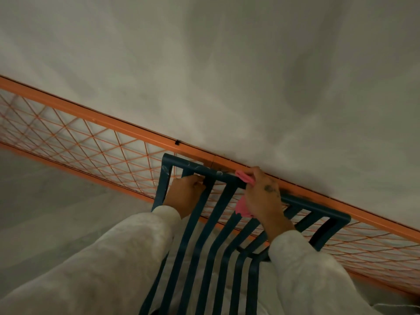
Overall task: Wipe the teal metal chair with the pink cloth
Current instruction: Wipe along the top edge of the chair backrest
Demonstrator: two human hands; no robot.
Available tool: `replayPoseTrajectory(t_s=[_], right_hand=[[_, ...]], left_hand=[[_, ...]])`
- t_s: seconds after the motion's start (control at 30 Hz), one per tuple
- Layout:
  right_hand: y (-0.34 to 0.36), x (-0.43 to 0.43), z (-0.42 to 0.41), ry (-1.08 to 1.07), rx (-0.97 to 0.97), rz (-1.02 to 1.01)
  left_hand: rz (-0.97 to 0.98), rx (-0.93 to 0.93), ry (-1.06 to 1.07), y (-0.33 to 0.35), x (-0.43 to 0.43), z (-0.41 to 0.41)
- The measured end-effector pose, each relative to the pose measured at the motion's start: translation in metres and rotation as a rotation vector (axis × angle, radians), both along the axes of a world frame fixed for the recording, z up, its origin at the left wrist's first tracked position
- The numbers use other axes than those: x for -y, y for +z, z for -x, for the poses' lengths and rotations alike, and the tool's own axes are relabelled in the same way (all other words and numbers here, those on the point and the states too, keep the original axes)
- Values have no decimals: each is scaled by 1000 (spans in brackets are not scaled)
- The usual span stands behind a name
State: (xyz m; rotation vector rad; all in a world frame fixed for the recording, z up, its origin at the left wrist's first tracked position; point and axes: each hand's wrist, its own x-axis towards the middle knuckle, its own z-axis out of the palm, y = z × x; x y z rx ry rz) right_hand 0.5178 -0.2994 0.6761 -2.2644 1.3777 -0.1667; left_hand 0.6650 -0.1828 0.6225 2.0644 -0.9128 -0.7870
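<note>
Wiping stage: judged early to midway; the work sits on the top rail (195, 167) of the chair (218, 225).
Cloth location: the cloth (242, 209) is draped over the top rail near its middle, pink showing above and below the right hand (261, 196).
Right hand grip: fingers curled over rail and cloth together, clamping the cloth onto the metal.
Left hand grip: the left hand (184, 194) is closed round a slat just under the rail, near the left corner; judged to be steadying the chair.
Chair position: backrest close against an orange mesh fence (102, 142), with a grey wall above.
Evidence of work left: pale smears show on the rail to the left of the cloth, so that stretch is judged not yet clean.
Rail right of cloth: no smears are plain there; whether it has been wiped cannot be told.
Slats: no contact with the cloth; judged outstanding.
Seat and legs: out of view; condition unknown.
Clothing: white sleeves (136, 246) cover both forearms.
</note>
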Motion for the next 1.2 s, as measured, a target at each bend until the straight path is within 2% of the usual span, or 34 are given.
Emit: replayPoseTrajectory(t_s=[0.07, 0.17, 0.23, 0.37, 0.43, 0.6, 0.67, 0.8, 0.93, 1.0, 1.07, 1.13, 1.2], right_hand=[[5, 5, -4, -25, 115, -82], [9, 5, -8, -7, 200, -118], [6, -8, -17, 17, 236, -115], [-12, -39, -39, 55, 288, -81], [-16, -50, -52, 96, 280, -40], [-16, -44, -48, 299, 12, 57], [-9, -32, -29, 360, -28, 122], [-6, -7, 14, 280, -103, 207], [-22, -16, -3, 300, 78, 175], [-27, -32, -31, 332, 20, 200], [-32, -44, -62, 271, 36, 212], [-32, -54, -92, 195, 163, 127], [-30, -59, -109, 260, 219, 102]], left_hand=[[41, 96, 4, 14, -8, -9], [191, 391, 61, 33, -23, -32], [179, 517, 89, 37, -25, -52], [62, 489, -103, 41, -21, -73], [88, 529, -133, 38, -22, -73], [117, 545, -110, 30, -22, -72], [104, 521, -105, 29, -23, -75], [99, 474, -91, 31, -22, -77], [108, 444, -66, 32, -22, -79], [106, 431, -83, 32, -22, -81], [107, 419, -104, 34, -21, -81], [118, 404, -113, 36, -21, -84], [130, 389, -108, 36, -22, -85]])
